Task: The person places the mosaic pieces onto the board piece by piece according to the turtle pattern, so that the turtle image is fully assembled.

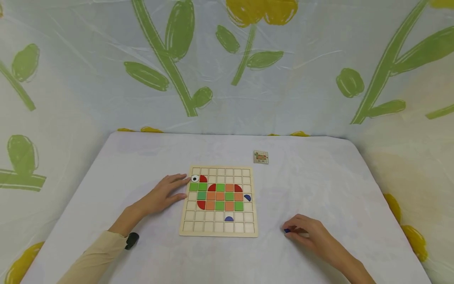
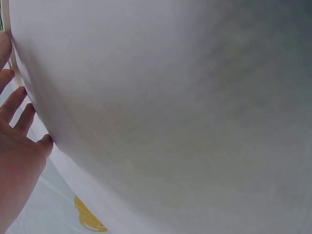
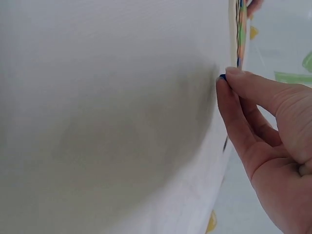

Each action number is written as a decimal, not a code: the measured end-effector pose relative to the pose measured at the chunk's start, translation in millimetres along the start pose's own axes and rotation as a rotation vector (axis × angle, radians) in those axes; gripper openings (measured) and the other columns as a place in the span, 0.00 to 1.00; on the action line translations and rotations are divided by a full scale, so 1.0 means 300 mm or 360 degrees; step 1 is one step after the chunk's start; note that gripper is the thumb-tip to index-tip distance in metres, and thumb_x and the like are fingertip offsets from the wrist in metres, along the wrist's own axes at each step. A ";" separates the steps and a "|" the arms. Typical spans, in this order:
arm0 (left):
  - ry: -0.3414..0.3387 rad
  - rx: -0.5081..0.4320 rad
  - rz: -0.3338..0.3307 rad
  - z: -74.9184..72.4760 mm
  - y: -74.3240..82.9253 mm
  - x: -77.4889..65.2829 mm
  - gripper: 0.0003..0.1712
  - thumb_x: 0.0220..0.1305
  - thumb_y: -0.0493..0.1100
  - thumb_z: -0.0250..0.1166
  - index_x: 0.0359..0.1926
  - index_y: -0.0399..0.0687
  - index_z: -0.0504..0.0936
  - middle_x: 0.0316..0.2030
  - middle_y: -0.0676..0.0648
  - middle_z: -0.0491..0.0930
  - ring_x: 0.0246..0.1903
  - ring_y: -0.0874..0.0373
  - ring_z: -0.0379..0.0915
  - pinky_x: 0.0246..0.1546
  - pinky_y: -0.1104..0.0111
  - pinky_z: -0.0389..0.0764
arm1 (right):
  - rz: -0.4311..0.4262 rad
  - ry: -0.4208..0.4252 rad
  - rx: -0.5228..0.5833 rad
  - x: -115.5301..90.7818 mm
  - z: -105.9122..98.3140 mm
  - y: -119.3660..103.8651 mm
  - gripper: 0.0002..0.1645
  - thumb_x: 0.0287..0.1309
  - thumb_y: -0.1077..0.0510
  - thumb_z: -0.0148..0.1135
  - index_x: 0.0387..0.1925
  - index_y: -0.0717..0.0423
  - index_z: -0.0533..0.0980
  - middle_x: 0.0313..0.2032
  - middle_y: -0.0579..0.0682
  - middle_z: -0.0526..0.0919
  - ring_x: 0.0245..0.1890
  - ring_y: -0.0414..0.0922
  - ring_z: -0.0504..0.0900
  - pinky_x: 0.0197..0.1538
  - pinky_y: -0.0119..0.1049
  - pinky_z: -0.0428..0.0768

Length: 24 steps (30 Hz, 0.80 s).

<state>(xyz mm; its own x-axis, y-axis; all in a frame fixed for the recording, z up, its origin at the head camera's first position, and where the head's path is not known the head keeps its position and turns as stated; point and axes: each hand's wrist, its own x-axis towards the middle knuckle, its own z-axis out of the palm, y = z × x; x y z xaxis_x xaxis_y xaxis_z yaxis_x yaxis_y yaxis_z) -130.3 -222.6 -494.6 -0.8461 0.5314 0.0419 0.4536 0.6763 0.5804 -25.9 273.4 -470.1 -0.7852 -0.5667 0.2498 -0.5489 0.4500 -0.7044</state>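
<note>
A wooden grid board lies on the table, with green, orange and red tiles set in its squares. Near its upper left corner sits a white eye tile. Blue half-round tiles are in two squares, one at the right side and one lower down. My left hand rests at the board's left edge, fingers spread and fairly straight. Right of the board, my right hand pinches a small blue tile between thumb and forefinger; most of the tile is hidden by the fingertips.
A small picture card lies beyond the board's upper right corner. White cloth covers the table, and a hanging cloth printed with green stems and yellow flowers surrounds it. A dark band is at the left wrist.
</note>
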 end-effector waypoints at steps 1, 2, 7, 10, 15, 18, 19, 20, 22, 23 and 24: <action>0.0002 -0.0004 0.0002 -0.001 0.001 0.000 0.35 0.71 0.47 0.68 0.75 0.46 0.70 0.74 0.38 0.64 0.73 0.38 0.56 0.71 0.42 0.60 | 0.0008 -0.0007 0.0002 0.009 0.002 -0.002 0.16 0.56 0.72 0.73 0.42 0.53 0.83 0.40 0.44 0.85 0.38 0.42 0.85 0.41 0.30 0.86; 0.0005 -0.0008 0.0006 -0.001 0.001 0.000 0.35 0.71 0.47 0.68 0.75 0.46 0.70 0.74 0.38 0.64 0.73 0.38 0.57 0.71 0.42 0.60 | 0.0018 -0.0013 0.0006 0.019 0.003 -0.005 0.16 0.55 0.73 0.72 0.42 0.53 0.83 0.40 0.44 0.85 0.38 0.42 0.85 0.42 0.30 0.86; 0.0003 -0.0010 0.0014 -0.005 0.003 -0.001 0.35 0.71 0.47 0.68 0.75 0.45 0.70 0.74 0.37 0.64 0.73 0.38 0.56 0.70 0.41 0.60 | 0.0050 -0.0041 0.0023 0.064 0.013 -0.017 0.16 0.55 0.73 0.72 0.42 0.54 0.83 0.39 0.42 0.84 0.38 0.39 0.85 0.42 0.32 0.86; 0.0011 -0.0007 0.0031 -0.007 0.004 -0.001 0.35 0.71 0.47 0.68 0.74 0.45 0.70 0.74 0.37 0.64 0.73 0.37 0.56 0.70 0.40 0.61 | 0.0037 -0.0044 0.0004 0.089 0.021 -0.022 0.16 0.55 0.72 0.73 0.42 0.53 0.83 0.39 0.41 0.84 0.37 0.37 0.84 0.42 0.32 0.86; 0.0038 0.0003 0.0072 -0.005 0.001 0.001 0.34 0.71 0.46 0.68 0.74 0.43 0.71 0.73 0.36 0.65 0.72 0.36 0.57 0.69 0.39 0.62 | -0.0040 -0.0035 -0.0014 0.134 0.046 -0.026 0.15 0.55 0.71 0.74 0.42 0.54 0.83 0.39 0.41 0.85 0.37 0.34 0.84 0.42 0.29 0.85; 0.0034 -0.0009 0.0071 -0.006 0.002 0.003 0.34 0.71 0.46 0.68 0.74 0.43 0.71 0.73 0.35 0.65 0.72 0.35 0.57 0.69 0.39 0.61 | -0.0067 -0.0034 0.0001 0.161 0.064 -0.029 0.15 0.55 0.71 0.74 0.42 0.55 0.83 0.39 0.43 0.85 0.36 0.34 0.83 0.42 0.27 0.84; 0.0027 -0.0015 0.0063 -0.007 0.003 0.004 0.34 0.71 0.46 0.68 0.74 0.43 0.70 0.73 0.36 0.65 0.73 0.36 0.57 0.69 0.39 0.61 | -0.0070 -0.0033 0.0006 0.169 0.069 -0.030 0.15 0.55 0.72 0.73 0.42 0.55 0.83 0.39 0.43 0.85 0.36 0.35 0.83 0.42 0.27 0.84; 0.0021 -0.0020 0.0053 -0.008 0.003 0.004 0.34 0.71 0.46 0.68 0.74 0.43 0.70 0.74 0.36 0.64 0.73 0.36 0.56 0.70 0.39 0.60 | -0.0076 -0.0030 0.0011 0.178 0.074 -0.031 0.15 0.55 0.72 0.73 0.42 0.56 0.83 0.39 0.43 0.85 0.36 0.35 0.83 0.42 0.28 0.84; 0.0017 -0.0022 0.0044 -0.009 0.003 0.004 0.34 0.72 0.46 0.67 0.74 0.43 0.70 0.74 0.36 0.64 0.73 0.36 0.56 0.70 0.39 0.60 | -0.0073 -0.0027 0.0019 0.198 0.085 -0.033 0.15 0.56 0.72 0.73 0.43 0.56 0.83 0.39 0.44 0.85 0.36 0.35 0.83 0.42 0.29 0.84; 0.0015 -0.0021 0.0038 -0.010 0.002 0.004 0.34 0.72 0.46 0.67 0.74 0.43 0.70 0.74 0.36 0.64 0.73 0.36 0.56 0.70 0.40 0.60 | -0.0073 -0.0022 0.0024 0.208 0.092 -0.035 0.15 0.56 0.73 0.72 0.43 0.56 0.83 0.39 0.44 0.85 0.36 0.35 0.83 0.43 0.29 0.85; 0.0015 -0.0020 0.0034 -0.011 0.001 0.003 0.34 0.72 0.46 0.67 0.74 0.43 0.70 0.74 0.37 0.64 0.73 0.36 0.56 0.70 0.40 0.60 | -0.0075 -0.0019 0.0033 0.218 0.098 -0.037 0.15 0.56 0.73 0.72 0.43 0.57 0.83 0.40 0.44 0.85 0.37 0.36 0.83 0.43 0.30 0.85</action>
<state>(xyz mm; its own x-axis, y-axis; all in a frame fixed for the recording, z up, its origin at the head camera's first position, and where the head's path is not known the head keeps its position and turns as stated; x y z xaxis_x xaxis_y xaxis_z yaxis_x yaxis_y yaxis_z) -131.8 -223.6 -491.6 -0.8389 0.5408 0.0623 0.4682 0.6584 0.5893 -62.8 211.1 -465.4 -0.7550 -0.5953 0.2750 -0.5791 0.4085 -0.7055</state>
